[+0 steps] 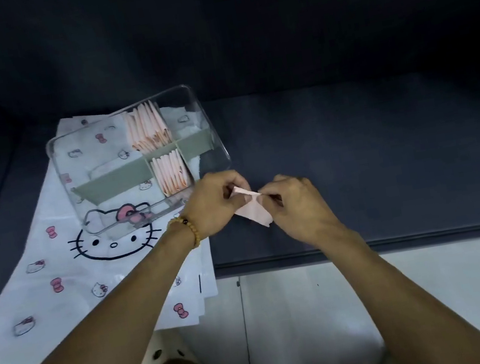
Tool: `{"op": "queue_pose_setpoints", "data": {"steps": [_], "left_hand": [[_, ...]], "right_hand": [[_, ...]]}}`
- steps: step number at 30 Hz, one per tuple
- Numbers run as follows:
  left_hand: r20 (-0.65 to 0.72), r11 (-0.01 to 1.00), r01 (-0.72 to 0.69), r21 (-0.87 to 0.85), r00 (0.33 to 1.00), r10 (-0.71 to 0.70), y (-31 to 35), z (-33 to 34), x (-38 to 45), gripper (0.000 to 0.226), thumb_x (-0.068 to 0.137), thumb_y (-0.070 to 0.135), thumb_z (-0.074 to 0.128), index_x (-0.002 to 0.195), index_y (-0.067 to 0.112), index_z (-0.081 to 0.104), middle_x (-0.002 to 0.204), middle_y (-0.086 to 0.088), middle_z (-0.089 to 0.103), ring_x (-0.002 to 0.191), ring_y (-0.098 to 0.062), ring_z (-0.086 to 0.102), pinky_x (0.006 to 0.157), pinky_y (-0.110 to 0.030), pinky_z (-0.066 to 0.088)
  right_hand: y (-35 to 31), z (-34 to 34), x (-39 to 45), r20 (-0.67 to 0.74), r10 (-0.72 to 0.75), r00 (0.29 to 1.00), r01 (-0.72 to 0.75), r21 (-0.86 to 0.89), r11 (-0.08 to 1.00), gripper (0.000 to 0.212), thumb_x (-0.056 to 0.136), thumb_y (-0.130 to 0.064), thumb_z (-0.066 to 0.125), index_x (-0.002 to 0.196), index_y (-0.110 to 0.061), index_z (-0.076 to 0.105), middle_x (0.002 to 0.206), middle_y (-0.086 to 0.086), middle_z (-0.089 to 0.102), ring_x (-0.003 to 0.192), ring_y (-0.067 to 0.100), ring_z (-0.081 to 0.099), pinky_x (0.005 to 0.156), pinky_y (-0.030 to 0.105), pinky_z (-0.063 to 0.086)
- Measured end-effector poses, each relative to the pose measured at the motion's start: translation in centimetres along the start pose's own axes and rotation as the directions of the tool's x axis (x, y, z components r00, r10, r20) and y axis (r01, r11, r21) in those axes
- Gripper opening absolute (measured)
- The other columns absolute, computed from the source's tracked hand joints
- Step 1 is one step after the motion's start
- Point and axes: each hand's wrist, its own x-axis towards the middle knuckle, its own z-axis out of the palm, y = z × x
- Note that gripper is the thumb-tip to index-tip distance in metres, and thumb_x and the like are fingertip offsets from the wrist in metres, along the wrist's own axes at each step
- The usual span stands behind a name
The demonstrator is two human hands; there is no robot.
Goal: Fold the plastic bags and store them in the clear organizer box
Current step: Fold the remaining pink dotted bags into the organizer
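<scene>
**Tucking the last corner of a pink bag**

Just above the dark counter (352,137), near its front edge, a small pink plastic bag (253,213) folded to a triangle is held between 2 hands. The left hand (217,207) pinches its far-left corner with curled fingers; the right hand (296,204) pinches the top edge, fingertips bent in. To finish well, I judge the loose tail should be pushed fully into the pocket and the creases pressed flat, so it stands slim like the others. Just left and beyond sits the clear organizer box (209,117), with 2 middle compartments holding upright folded pink bags (148,127). Under it lie cartoon-cat printed bags (57,276).
</scene>
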Motion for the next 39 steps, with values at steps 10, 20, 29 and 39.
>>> {"op": "queue_pose_setpoints", "data": {"steps": [10, 20, 29, 39], "left_hand": [[-0.678, 0.894, 0.448, -0.015, 0.653, -0.339, -3.7, -5.0, 0.7, 0.055, 0.07, 0.034, 0.075, 0.11, 0.015, 0.043, 0.107, -0.001, 0.046, 0.098, -0.022, 0.052, 0.081, -0.036, 0.048], [-0.651, 0.882, 0.47, 0.04, 0.682, -0.334, -5.0, -5.4, 2.0, 0.068, 0.067, 0.034, 0.081, 0.116, 0.012, 0.039, 0.114, -0.009, 0.045, 0.102, -0.028, 0.053, 0.075, -0.037, 0.047], [-0.677, 0.865, 0.498, 0.061, 0.658, -0.331, -6.3, -6.5, 0.9, 0.038, 0.077, 0.032, 0.072, 0.103, 0.01, 0.056, 0.092, -0.006, 0.069, 0.087, -0.026, 0.065, 0.064, -0.028, 0.042], [-0.612, 0.904, 0.394, 0.165, 0.76, -0.22, -4.8, -4.8, 2.5, 0.009, 0.076, 0.021, 0.066, 0.08, 0.013, 0.064, 0.068, -0.006, 0.068, 0.07, -0.029, 0.063, 0.063, -0.028, 0.046]], "right_hand": [[-4.7, 2.5, 4.2, -0.101, 0.359, 0.928, -0.229, 0.605, 0.762, 0.014, 0.088, -0.015, 0.065, 0.077, -0.023, 0.064, 0.072, -0.006, 0.07, 0.057, 0.007, 0.063, 0.058, 0.024, 0.053], [-7.5, 4.0, 8.3, 0.0, 0.362, 0.932, -0.286, 0.614, 0.736, 0.007, 0.089, -0.012, 0.064, 0.084, -0.016, 0.061, 0.079, 0.001, 0.072, 0.051, 0.009, 0.065, 0.049, 0.019, 0.049], [-8.9, 5.7, 9.9, -0.105, 0.181, 0.978, -0.159, 0.19, 0.969, 0.009, 0.082, -0.017, 0.067, 0.073, -0.019, 0.064, 0.066, -0.006, 0.068, 0.063, 0.013, 0.066, 0.064, 0.029, 0.057], [-7.3, 3.9, 8.3, -0.191, 0.338, 0.922, -0.341, 0.017, 0.94, 0.015, 0.079, -0.021, 0.064, 0.068, -0.012, 0.06, 0.065, 0.003, 0.062, 0.068, 0.024, 0.057, 0.061, 0.029, 0.048]]}}
